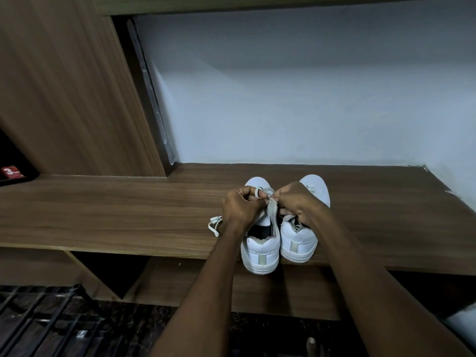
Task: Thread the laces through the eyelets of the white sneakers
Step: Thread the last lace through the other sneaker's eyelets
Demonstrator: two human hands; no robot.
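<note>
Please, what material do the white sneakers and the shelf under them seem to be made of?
White sneakers: probably smooth leather or synthetic leather, matte with a soft sheen, rubber-like ribbed soles. Shelf: likely wood-grain laminate, judging by its even brown streaks and flat finish.

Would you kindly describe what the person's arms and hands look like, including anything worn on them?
Both forearms are bare, with no sleeves in view. The left hand and the right hand are bare too: no gloves, and no watch, ring or bracelet can be seen.

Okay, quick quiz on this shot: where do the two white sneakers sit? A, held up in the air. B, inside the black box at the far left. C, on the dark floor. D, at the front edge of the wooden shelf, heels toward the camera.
D: both white sneakers rest on the wooden shelf by its front edge, heel tabs facing the camera.
</note>
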